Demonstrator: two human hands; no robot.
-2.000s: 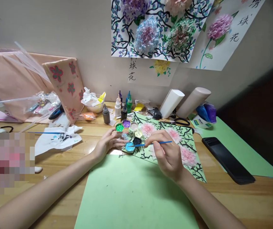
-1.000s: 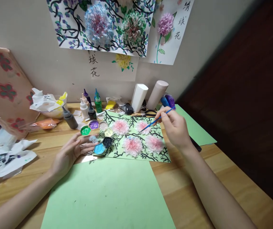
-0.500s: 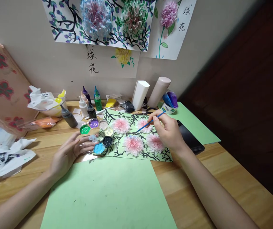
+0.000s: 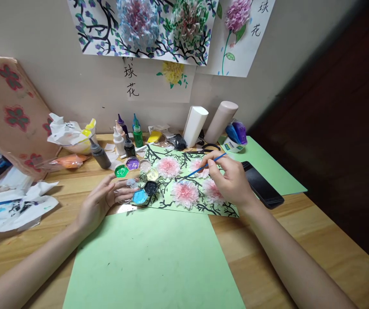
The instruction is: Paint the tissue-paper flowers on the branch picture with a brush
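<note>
My right hand pinches a thin blue paintbrush, its tip over a green sheet painted with black branches and pink paper flowers. My left hand lies with fingers spread, touching the left edge of a clear palette holding green, purple, blue and black paint. A blank green sheet lies in front of me on the wooden table.
Small paint bottles stand behind the palette by the wall. Two paper rolls lean at the back. A black phone lies on another green sheet at right. Crumpled stained paper lies at left. Flower pictures hang on the wall.
My right hand carried the brush from the blue paint well over to the flower picture and lowered its tip among the pink flowers. My left hand stayed at the palette. The view shifted right.
</note>
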